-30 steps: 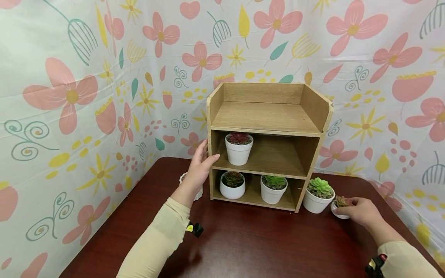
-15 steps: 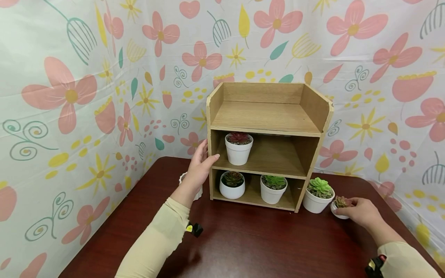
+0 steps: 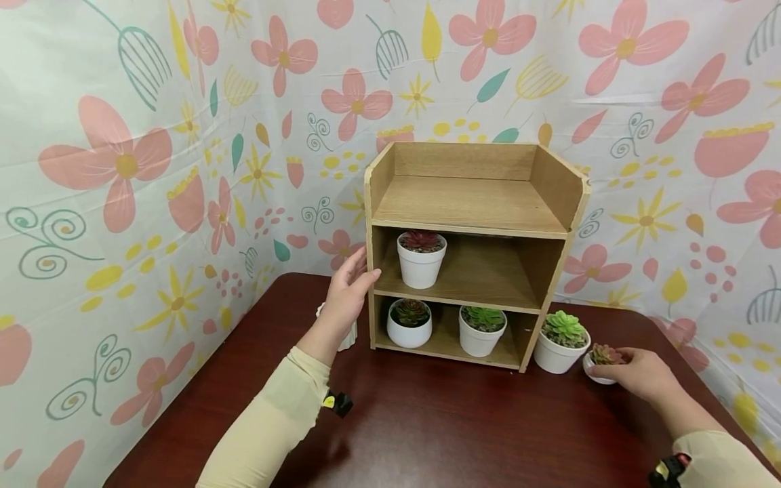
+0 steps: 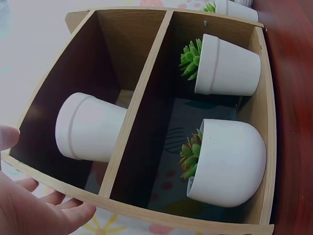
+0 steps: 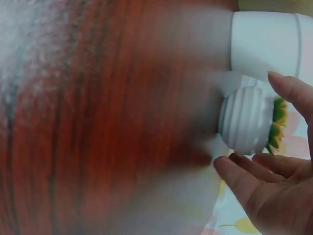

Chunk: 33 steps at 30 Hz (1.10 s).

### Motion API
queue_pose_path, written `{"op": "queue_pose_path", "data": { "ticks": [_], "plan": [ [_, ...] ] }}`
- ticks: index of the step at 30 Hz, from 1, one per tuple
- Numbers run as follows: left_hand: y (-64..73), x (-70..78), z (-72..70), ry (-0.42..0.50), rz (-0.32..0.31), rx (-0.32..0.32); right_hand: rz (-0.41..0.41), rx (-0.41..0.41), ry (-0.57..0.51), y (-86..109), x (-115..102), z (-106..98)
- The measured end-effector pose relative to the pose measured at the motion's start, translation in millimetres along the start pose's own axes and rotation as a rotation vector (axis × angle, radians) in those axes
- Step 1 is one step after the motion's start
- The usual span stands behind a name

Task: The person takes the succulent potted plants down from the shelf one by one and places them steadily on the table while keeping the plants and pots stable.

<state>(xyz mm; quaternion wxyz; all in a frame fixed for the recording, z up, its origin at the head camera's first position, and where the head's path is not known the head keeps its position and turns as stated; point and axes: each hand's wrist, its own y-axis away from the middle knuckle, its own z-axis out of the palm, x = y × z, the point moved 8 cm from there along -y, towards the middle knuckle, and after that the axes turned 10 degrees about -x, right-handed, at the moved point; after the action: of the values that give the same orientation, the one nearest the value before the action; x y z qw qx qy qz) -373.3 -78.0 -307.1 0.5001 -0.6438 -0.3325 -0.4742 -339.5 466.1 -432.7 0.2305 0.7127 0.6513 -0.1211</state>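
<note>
My left hand [image 3: 349,296] rests along the outer left side of the wooden shelf [image 3: 470,203], thumb near its front edge. In the left wrist view the fingers [image 4: 73,213] lie outside the side panel, fairly straight. At the far right my right hand [image 3: 643,373] is spread around a small white ribbed pot [image 5: 247,120] with a reddish-green succulent [image 3: 605,354]. In the right wrist view its thumb is on one side of the pot and the other fingers on the opposite side, with slight gaps showing. A white pot with a bright green succulent [image 3: 561,346] stands between it and the shelf.
A white pot with a dark red succulent [image 3: 421,264] sits on the middle shelf. Below it are a rounded white pot [image 3: 409,331] and a green-planted white pot [image 3: 482,335]. Another white ribbed pot [image 3: 350,337] stands partly hidden behind the left forearm on the dark red table [image 3: 427,420].
The left thumb has drawn slightly back toward the shelf's left edge. The right hand and the small pot stay almost in place; the head view shifts a little.
</note>
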Motion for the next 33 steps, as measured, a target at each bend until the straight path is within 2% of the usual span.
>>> {"op": "queue_pose_path", "data": {
  "ticks": [7, 11, 15, 20, 22, 27, 33],
  "plan": [
    [5.0, 2.7, -6.8, -0.020, 0.023, 0.062, -0.031, -0.032, -0.005, 9.7, -8.9, -16.2],
    [8.2, 7.5, -10.7, -0.067, 0.050, 0.109, -0.074, -0.035, -0.014, 20.5, -27.0, -28.4],
    [11.2, 15.6, -10.6, -0.099, 0.090, 0.125, -0.118, -0.020, 0.006, 32.9, -50.8, -37.7],
    [8.9, 25.0, 0.5, -0.113, 0.119, 0.065, -0.166, -0.010, -0.005, 46.8, -81.3, -42.9],
    [7.7, 27.4, 6.8, -0.124, 0.110, 0.036, -0.194, 0.000, -0.015, 51.6, -93.8, -43.4],
    [4.0, 28.3, 23.5, -0.165, 0.047, -0.043, -0.261, 0.022, -0.047, 61.4, -120.7, -41.8],
    [-8.3, 23.2, 41.2, -0.174, -0.020, -0.103, -0.323, 0.032, -0.189, 70.4, -146.7, -37.9]
  ]
}}
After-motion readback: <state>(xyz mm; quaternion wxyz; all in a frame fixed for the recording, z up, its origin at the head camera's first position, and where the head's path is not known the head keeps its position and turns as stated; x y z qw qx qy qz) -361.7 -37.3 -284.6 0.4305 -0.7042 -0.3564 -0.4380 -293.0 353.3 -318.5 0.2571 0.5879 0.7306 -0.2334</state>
